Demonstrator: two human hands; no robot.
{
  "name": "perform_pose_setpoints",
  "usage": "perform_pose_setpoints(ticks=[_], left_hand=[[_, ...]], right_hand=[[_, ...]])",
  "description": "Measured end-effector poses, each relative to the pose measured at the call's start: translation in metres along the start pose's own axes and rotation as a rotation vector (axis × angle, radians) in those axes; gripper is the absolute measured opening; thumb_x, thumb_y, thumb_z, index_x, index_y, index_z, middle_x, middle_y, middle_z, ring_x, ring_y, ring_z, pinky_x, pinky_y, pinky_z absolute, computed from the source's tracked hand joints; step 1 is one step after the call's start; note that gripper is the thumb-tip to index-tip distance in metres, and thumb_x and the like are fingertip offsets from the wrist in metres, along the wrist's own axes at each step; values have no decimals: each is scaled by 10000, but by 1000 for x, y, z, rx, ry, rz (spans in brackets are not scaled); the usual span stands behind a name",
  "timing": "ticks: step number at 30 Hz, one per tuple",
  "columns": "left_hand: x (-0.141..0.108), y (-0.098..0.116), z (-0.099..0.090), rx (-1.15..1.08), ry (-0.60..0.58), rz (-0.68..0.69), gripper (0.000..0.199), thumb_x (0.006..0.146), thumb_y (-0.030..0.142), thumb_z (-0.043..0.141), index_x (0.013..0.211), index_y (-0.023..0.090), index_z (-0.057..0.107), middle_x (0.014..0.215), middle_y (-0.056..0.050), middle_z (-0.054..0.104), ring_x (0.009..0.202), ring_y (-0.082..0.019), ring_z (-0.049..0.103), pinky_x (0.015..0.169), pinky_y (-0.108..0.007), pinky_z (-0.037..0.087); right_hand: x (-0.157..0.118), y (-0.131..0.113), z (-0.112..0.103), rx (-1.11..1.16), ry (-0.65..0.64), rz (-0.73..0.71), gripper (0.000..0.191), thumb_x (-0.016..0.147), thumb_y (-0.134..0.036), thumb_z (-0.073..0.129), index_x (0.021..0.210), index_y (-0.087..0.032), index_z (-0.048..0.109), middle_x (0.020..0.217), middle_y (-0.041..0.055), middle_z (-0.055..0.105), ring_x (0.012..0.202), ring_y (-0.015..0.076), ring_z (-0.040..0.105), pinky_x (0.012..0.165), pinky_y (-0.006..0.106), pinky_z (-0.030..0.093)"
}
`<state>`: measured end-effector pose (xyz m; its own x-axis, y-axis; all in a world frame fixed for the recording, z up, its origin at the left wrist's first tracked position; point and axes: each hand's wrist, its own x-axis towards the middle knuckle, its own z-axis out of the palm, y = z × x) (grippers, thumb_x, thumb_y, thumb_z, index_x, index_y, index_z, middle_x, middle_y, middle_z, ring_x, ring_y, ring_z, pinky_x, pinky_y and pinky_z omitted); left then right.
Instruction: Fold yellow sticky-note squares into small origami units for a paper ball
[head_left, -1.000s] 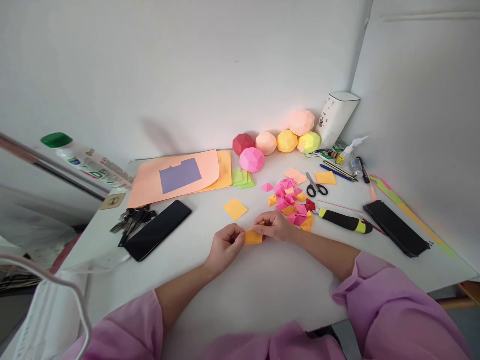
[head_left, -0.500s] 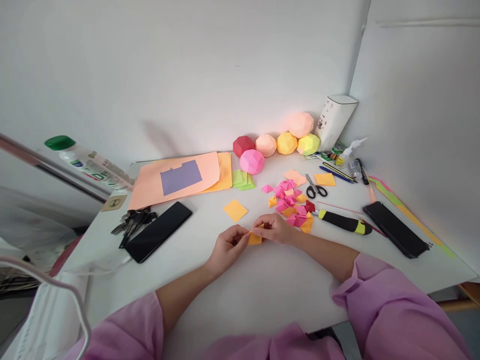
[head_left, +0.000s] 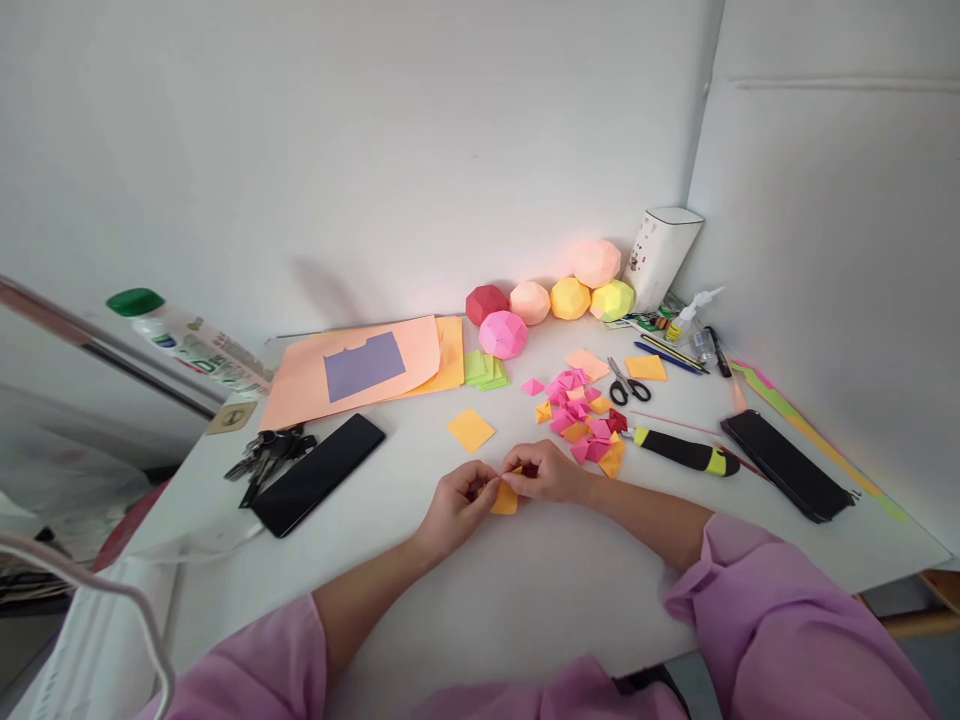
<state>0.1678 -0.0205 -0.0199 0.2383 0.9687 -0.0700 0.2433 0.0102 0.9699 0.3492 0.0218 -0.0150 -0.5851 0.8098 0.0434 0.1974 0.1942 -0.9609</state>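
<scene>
Between my two hands is a small orange paper piece (head_left: 505, 499), partly hidden by the fingers. My left hand (head_left: 459, 505) pinches its left edge, and my right hand (head_left: 546, 472) pinches its upper right part; the fingertips of both nearly touch. A flat orange paper square (head_left: 471, 430) lies on the table just beyond my left hand. Past my right hand is a pile of folded pink, orange and red paper pieces (head_left: 577, 405). Several faceted paper balls, one of them pink (head_left: 503, 334), sit against the wall.
Scissors (head_left: 628, 382), a yellow-black cutter (head_left: 684, 450) and a black case (head_left: 785, 465) lie on the right. Green paper squares (head_left: 486, 370) lie in the middle; a black phone (head_left: 319, 474), keys (head_left: 268, 455) and large paper sheets (head_left: 300, 375) are on the left. A white box (head_left: 664, 257) stands at the back.
The view has tilted and shifted slightly. Both hands keep hold of the orange piece, which has turned a little and now hangs below the fingertips.
</scene>
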Motion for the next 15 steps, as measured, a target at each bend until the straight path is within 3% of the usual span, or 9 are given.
perform_pose_setpoints(ticks=[4,11,15], left_hand=[[0,1,-1,-19,-13,-4,214,790,346,556,695,157,532,574,46,446,512,-77,364,482,-196,287],[2,-4,-3,-174,37,-46,216,779,358,570,702,163,519,592,46,452,497,-70,369,465,-189,280],[3,-5,-2,-173,19,-30,221,779,355,580,701,155,530,595,39,464,512,-73,383,479,-190,295]], right_hand=[[1,5,-1,41,4,12,45,711,-188,582,696,-146,576,601,-25,553,509,73,470,464,185,361],[6,7,-8,351,126,106,103,762,-230,543,718,-173,469,597,-20,596,467,85,523,441,193,378],[4,5,-7,291,10,44,164,779,-298,613,849,-163,553,644,-30,571,527,81,516,485,197,379]])
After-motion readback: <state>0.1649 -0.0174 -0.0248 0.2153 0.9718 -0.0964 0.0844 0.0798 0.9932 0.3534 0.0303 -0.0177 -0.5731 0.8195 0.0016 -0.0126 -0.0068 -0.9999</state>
